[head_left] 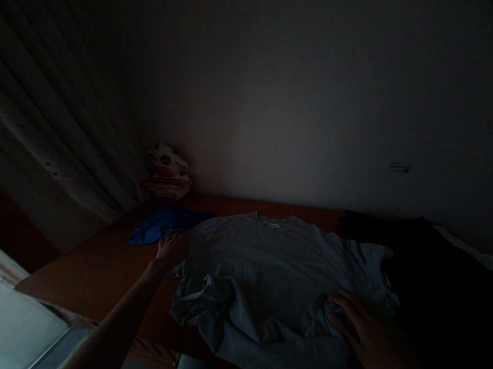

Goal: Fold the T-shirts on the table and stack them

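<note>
A grey short-sleeved T-shirt [271,255] lies front side up on a brown wooden surface, its collar toward the wall. Its lower part is rumpled and folded over itself. My left hand [173,248] is at the sleeve on the left, with the fingers closed over the cloth there. Over the bunched lower right part of the shirt rests my right hand [366,327], its thumb and fingers apart and touching the fabric. Dim light hides detail around both hands.
Blue cloth [161,223] lies just beyond my left hand. A cow-like toy [168,164] sits on a box in the far corner by the curtain [67,117]. Dark cloth [435,273] covers the right side. The wooden surface [96,266] meets a wall behind.
</note>
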The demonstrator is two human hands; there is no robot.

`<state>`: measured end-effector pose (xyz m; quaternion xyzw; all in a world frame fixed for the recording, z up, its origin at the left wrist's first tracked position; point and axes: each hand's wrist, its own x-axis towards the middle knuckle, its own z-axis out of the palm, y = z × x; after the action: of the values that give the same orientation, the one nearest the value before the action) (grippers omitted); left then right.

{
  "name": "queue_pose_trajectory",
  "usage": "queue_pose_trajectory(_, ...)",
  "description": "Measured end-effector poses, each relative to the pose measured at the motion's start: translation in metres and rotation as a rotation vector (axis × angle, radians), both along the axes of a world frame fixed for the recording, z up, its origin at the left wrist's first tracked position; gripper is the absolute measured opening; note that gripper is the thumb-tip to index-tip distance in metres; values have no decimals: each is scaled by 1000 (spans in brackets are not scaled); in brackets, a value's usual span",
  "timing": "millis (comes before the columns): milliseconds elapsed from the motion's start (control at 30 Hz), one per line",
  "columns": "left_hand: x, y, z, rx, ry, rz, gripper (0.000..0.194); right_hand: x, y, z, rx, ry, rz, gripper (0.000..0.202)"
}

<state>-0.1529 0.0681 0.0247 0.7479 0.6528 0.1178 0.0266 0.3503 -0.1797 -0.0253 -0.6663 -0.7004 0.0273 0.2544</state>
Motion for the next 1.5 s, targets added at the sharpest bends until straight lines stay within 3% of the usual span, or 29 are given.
queue_pose_trajectory(100, 21, 4, -8, 21, 9, -84, 43, -11, 24, 22, -37, 8, -33, 40)
queue_pose_trajectory(200, 37, 2, -15, 26, 17, -108, 44, -29, 55, 34, 45, 64, -46, 43)
queue_pose_trajectory(300, 28, -1, -9, 75, 22, 21, 47, -38, 77, 25, 116, 109, 9, 41)
queue_pose_trajectory(467, -21, -2, 12, 76, -55, 351, 69, -23, 85, -7, 183, 196, 24, 32)
queue_pose_trajectory(533, -32, -1, 17, 35, -141, 340, 61, -18, 85, -12, 182, 217, 26, 30)
queue_pose_trajectory(633, -32, 0, 23, 51, -216, 244, 35, -17, 84, -10, 156, 241, 33, 28)
queue_pose_trajectory(767, -13, 7, 39, 137, -351, 280, 33, -21, 83, -4, 169, 285, 7, 27)
queue_pose_trajectory(900, 30, 23, 64, 134, -528, 245, 47, -22, 83, 0, 149, 324, -10, 27)
queue_pose_trajectory(967, 59, 24, 75, 94, -661, 85, 56, -22, 83, 1, 115, 344, -8, 28)
queue_pose_trajectory(1033, 87, 15, 80, 30, -833, -185, 61, -23, 83, 4, 90, 352, -8, 29)
queue_pose_trajectory(1100, 106, -5, 76, -24, -892, -428, 58, -24, 82, 6, 82, 349, -12, 30)
queue_pose_trajectory(1167, 111, -29, 61, -9, -721, -528, 46, -26, 81, 9, 84, 351, -22, 30)
queue_pose_trajectory(1300, 89, -66, 15, 137, -284, -554, 31, -26, 80, 10, 84, 338, -22, 31)
queue_pose_trajectory(1400, 67, -80, -7, 208, -267, -489, 28, -24, 86, 10, 71, 283, -50, 33)
queue_pose_trajectory(1500, 55, -86, -12, 190, -347, -445, 26, -31, 104, 17, -20, 158, -89, 35)
